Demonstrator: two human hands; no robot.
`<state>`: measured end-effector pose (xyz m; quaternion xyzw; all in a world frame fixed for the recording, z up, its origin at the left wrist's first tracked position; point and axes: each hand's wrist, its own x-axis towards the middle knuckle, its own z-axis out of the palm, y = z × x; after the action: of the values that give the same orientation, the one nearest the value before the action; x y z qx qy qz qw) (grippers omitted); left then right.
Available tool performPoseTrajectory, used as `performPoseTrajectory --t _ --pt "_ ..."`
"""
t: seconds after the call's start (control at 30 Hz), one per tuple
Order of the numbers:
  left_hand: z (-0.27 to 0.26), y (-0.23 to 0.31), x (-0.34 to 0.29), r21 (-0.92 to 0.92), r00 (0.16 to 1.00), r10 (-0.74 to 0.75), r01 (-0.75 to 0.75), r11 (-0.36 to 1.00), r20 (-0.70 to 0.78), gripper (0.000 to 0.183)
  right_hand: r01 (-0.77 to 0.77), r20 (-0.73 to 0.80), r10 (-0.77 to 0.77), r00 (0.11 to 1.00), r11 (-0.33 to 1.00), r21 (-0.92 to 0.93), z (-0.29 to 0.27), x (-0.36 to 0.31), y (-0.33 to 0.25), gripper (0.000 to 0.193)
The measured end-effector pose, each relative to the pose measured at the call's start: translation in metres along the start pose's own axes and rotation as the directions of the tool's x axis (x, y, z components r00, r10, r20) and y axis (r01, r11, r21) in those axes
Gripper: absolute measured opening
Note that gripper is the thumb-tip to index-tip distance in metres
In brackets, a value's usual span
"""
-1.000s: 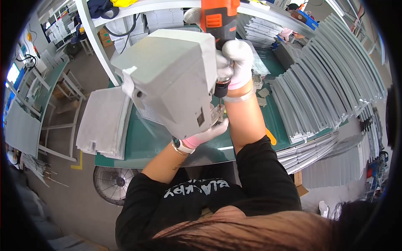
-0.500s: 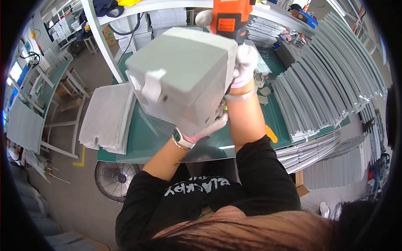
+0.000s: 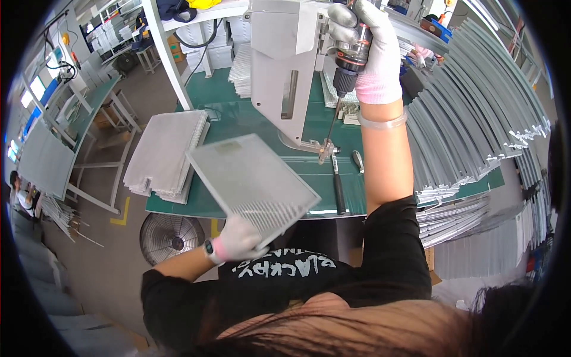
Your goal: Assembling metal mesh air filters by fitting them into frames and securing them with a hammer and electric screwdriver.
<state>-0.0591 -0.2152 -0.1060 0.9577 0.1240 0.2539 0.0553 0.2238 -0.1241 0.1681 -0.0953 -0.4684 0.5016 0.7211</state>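
My left hand point(image 3: 239, 239), in a white glove, is closed on the near edge of a flat grey perforated panel point(image 3: 256, 178), tilted over the front edge of the green table. My right hand point(image 3: 383, 56), gloved too, grips a power drill point(image 3: 348, 62) whose long thin bit points down. Its tip is beside a small clear plastic piece point(image 3: 325, 150) at the foot of a pale grey housing point(image 3: 270, 89). This housing stands upright on the table, with a long slot in its side. The drill's rear lies beyond the picture's top edge.
A black-handled tool point(image 3: 338, 187) and a small screwdriver-like tool point(image 3: 358, 160) lie right of the panel. Stacked white sheets point(image 3: 163, 149) are at the left; tall rows of grey panels point(image 3: 476, 101) fill the right. A fan point(image 3: 172, 238) is below the table.
The grey housing, earlier up between my hands, now stands farther back on the table. My left hand has moved down and holds the panel. My right hand with the drill has shifted right.
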Motion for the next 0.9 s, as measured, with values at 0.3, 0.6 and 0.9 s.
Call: performPoseTrajectory --t 0.3,0.6,0.9 --pt "-0.011 -0.009 -0.013 0.451 0.985 -0.137 0.17 0.876 -0.104 0.037 -0.088 0.214 0.091 0.972 0.996 -0.026 -0.029 -0.009 0.018 0.024" --pt "0.018 -0.002 0.074 0.098 0.873 -0.478 0.486 0.869 -0.095 0.025 -0.033 0.068 0.041 0.997 0.993 -0.115 -0.017 -0.059 0.037 0.052" --pt "0.023 0.033 0.083 0.143 0.87 -0.389 0.445 0.884 -0.302 0.022 -0.022 -0.082 0.002 0.997 0.97 -0.244 -0.015 -0.099 0.052 0.067"
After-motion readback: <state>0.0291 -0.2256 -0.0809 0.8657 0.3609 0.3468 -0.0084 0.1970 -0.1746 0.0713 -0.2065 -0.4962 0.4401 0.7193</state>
